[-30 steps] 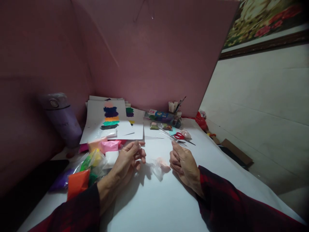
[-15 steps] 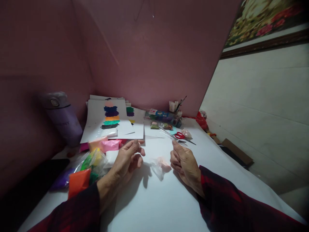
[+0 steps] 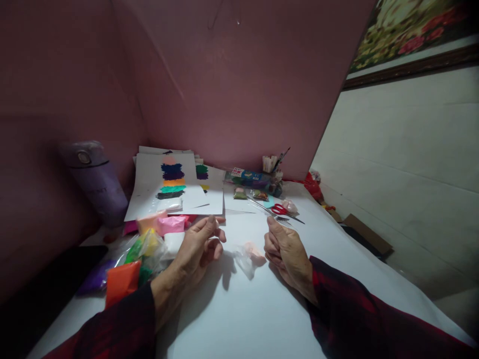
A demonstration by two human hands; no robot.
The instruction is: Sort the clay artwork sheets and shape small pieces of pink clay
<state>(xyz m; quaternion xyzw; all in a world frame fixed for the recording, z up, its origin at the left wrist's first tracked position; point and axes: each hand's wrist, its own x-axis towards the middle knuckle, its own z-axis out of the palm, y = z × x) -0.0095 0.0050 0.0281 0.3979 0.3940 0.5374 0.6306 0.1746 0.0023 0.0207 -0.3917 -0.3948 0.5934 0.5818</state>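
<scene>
Above the white table [image 3: 239, 309], my left hand [image 3: 202, 244] pinches its thumb against the index finger, its other fingers loosely curled. A tiny pale bit seems to show at the fingertips, too small to name. To the right, my right hand [image 3: 286, 249] is closed with the thumb on the curled index finger; anything inside is hidden. On the table between the hands lies a clear plastic wrapper [image 3: 245, 264] with a pale pink lump [image 3: 254, 252] in or on it. Coloured clay packets [image 3: 122, 279] lie left of my left hand.
Behind the hands are red-handled scissors [image 3: 279, 209], a metal tool, small bags [image 3: 239, 193] and a brush holder [image 3: 269, 163]. Paper sheets with colour swatches [image 3: 142, 194] lie at the back left, beside a purple bottle [image 3: 99, 184].
</scene>
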